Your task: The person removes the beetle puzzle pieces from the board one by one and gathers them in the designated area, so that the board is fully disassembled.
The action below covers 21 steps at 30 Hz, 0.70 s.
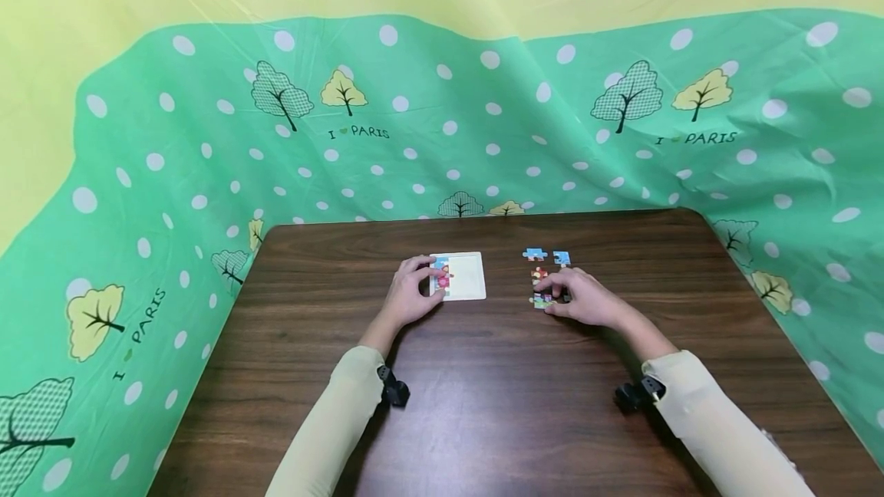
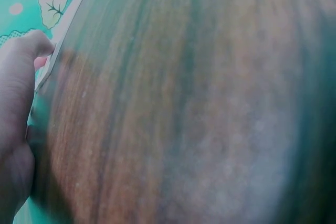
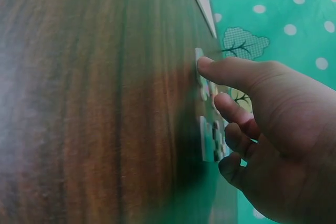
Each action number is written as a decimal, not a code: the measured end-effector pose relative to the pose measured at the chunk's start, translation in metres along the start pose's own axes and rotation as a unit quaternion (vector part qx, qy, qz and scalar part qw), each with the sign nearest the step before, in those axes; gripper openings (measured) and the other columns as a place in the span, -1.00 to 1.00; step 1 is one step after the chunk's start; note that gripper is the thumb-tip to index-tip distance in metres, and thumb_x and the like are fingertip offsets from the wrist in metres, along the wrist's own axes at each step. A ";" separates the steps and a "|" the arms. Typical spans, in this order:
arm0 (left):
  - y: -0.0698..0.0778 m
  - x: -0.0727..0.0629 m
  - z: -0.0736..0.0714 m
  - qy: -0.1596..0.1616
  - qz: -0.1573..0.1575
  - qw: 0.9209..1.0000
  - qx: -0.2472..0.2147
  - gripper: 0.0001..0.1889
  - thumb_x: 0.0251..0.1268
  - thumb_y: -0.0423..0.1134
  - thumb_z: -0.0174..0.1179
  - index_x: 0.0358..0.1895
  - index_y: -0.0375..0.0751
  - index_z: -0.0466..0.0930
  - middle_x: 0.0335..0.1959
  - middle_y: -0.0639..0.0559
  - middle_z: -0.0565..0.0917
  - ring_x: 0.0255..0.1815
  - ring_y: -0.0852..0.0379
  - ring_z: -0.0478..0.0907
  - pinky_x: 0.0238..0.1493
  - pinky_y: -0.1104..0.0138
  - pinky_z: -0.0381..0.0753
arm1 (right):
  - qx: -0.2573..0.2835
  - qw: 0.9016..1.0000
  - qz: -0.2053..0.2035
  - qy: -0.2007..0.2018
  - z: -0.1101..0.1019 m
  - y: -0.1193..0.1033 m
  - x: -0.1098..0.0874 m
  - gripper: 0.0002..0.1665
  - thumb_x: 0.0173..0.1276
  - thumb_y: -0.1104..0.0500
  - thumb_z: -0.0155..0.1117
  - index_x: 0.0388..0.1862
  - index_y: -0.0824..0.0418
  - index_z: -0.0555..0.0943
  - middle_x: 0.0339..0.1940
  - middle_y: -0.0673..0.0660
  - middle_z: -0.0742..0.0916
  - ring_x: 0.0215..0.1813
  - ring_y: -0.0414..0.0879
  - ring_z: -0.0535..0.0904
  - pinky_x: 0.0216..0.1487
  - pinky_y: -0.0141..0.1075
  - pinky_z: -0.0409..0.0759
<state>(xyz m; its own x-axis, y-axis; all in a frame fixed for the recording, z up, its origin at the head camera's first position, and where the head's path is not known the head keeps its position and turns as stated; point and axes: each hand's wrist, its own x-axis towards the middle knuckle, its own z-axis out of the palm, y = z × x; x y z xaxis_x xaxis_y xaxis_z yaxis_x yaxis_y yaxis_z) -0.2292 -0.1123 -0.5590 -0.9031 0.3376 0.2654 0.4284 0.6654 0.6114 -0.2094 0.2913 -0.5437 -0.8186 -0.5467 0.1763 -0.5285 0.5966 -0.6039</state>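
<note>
Sleeves: pale left sleeve (image 1: 324, 428) and right sleeve (image 1: 725, 420), reaching in over the table (image 1: 483, 413).
Wrist cameras: small black left camera (image 1: 395, 388) and right camera (image 1: 637, 395), just beyond the cuffs.
Right hand: the right hand (image 1: 585, 299) is over the loose pieces, thumb and forefinger at a greenish piece (image 1: 541, 303); whether it is pinched, I cannot tell.
Left hand: the left hand (image 1: 407, 294) rests loosely bent on the left side of the tray, not clenched.
Tray: the shallow white tray (image 1: 471, 278) holds a column of joined pieces (image 1: 443, 282), blue above pink, along its left side; the rest is bare white.
Right wrist view: shows the thumb tip and bent fingers from below, and the pieces edge-on.
Left wrist view: shows the tray only as a thin edge.
Farther pieces: a reddish piece (image 1: 539, 273), then two blue pieces (image 1: 535, 254), apart from each other.
Backdrop: green dotted cloth (image 1: 428, 129) with trees.
</note>
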 end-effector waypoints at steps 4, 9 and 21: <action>-0.002 -0.001 0.001 0.009 0.002 1.000 -0.002 -0.64 0.31 -0.19 0.47 0.14 -0.17 0.89 0.48 -0.27 0.64 0.55 -0.36 0.46 0.58 -0.25 0.52 | -0.024 0.998 0.046 -0.022 -0.009 -0.023 0.008 -0.66 0.45 0.16 0.60 0.18 0.10 0.84 -0.26 0.00 0.69 -0.12 -0.06 0.47 -0.03 -0.16 0.37; -0.001 -0.001 0.000 0.008 -0.004 1.000 -0.003 -0.65 0.30 -0.19 0.47 0.13 -0.14 0.90 0.45 -0.26 0.65 0.51 -0.31 0.48 0.55 -0.23 0.55 | -0.035 0.997 0.065 -0.034 -0.019 -0.046 0.016 -0.60 0.40 0.27 0.61 0.21 0.23 0.83 -0.21 0.09 0.74 -0.08 -0.03 0.53 0.06 -0.15 0.41; -0.001 -0.001 0.000 0.015 -0.004 1.000 -0.010 -0.63 0.26 -0.18 0.48 0.11 -0.22 0.87 0.44 -0.24 0.69 0.53 -0.30 0.49 0.58 -0.19 0.53 | -0.018 0.997 0.060 -0.048 -0.018 -0.055 0.038 -0.57 0.43 0.26 0.62 0.24 0.25 0.80 -0.19 0.19 0.73 -0.15 -0.02 0.56 -0.04 -0.22 0.47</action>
<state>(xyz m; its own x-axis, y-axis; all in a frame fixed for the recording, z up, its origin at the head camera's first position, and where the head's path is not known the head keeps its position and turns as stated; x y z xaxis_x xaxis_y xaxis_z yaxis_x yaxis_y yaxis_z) -0.2286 -0.1134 -0.5598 -0.9072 0.3125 0.2815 0.4205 0.6550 0.6279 -0.2152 0.2480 -0.4899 -0.8521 -0.5227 0.0274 -0.4369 0.6815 -0.5870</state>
